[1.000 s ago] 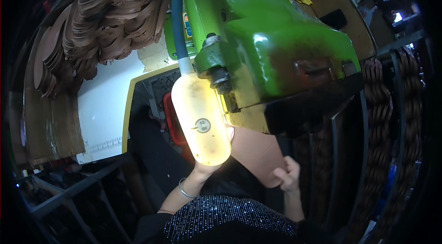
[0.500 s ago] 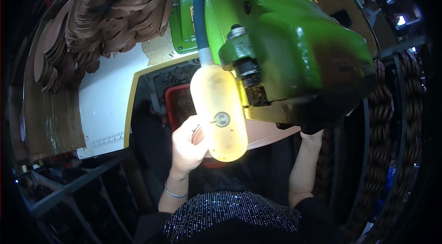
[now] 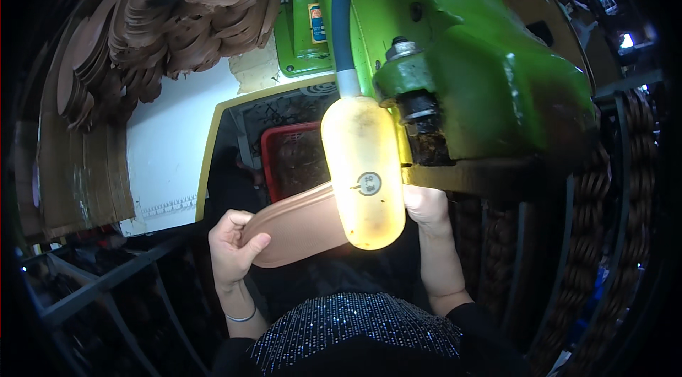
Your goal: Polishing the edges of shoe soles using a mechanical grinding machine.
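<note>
A pinkish-brown shoe sole [image 3: 302, 231], long with a rounded end and a layered edge, slants across in front of my body. My left hand [image 3: 233, 245] is closed around its left end, thumb on the near face. The oval yellow-white lamp [image 3: 364, 221], lit, hides the sole's right part. Just right of the lamp is my right hand [image 3: 425, 205]; its fingers are behind the lamp, so its grip does not show. Above my right hand looms the green machine head [image 3: 483, 71], with a dark bolt and block [image 3: 430, 139] beside the lamp.
Stacks of brown soles [image 3: 195, 14] fill the upper left, by a white tabletop [image 3: 167, 135] with a yellow edge. Beyond the held sole sits a red basket [image 3: 268, 164]. A blue hose [image 3: 344, 7] runs to the lamp. Racks of soles [image 3: 590, 213] stand right; metal bars [image 3: 106, 284] lie left.
Both hands have shifted left with the sole, whose broad face now shows left of the lamp. My right hand has come from under the machine head to beside the lamp. The view has shifted slightly.
</note>
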Motion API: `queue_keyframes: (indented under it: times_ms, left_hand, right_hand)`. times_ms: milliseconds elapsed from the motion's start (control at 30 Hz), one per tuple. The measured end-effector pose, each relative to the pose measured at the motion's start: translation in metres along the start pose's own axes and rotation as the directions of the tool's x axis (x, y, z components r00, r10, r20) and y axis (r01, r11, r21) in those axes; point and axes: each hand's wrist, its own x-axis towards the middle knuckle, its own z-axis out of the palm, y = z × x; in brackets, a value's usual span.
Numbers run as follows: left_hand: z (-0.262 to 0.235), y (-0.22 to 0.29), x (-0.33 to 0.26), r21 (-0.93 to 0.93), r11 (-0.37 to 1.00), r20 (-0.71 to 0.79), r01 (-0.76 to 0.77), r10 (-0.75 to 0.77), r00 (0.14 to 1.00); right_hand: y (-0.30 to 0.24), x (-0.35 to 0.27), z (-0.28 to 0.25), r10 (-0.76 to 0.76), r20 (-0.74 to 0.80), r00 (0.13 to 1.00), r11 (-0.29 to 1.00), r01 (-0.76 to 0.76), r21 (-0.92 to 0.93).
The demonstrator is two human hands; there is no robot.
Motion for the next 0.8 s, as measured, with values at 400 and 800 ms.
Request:
queue_keyframes:
  times_ms: [400,800]
  left_hand:
    - [0.075,0.017,0.031,0.533,0.769,0.013,-0.353,0.410,0.912]
    - [0.103,0.026,0.064,0.471,0.709,0.168,-0.524,0.511,0.843]
  right_hand:
    - [-0.029,-0.009,0.023,-0.602,0.123,0.789,0.791,0.610,-0.045]
    - [-0.031,-0.012,0.003,-0.561,0.106,0.821,0.814,0.571,-0.107]
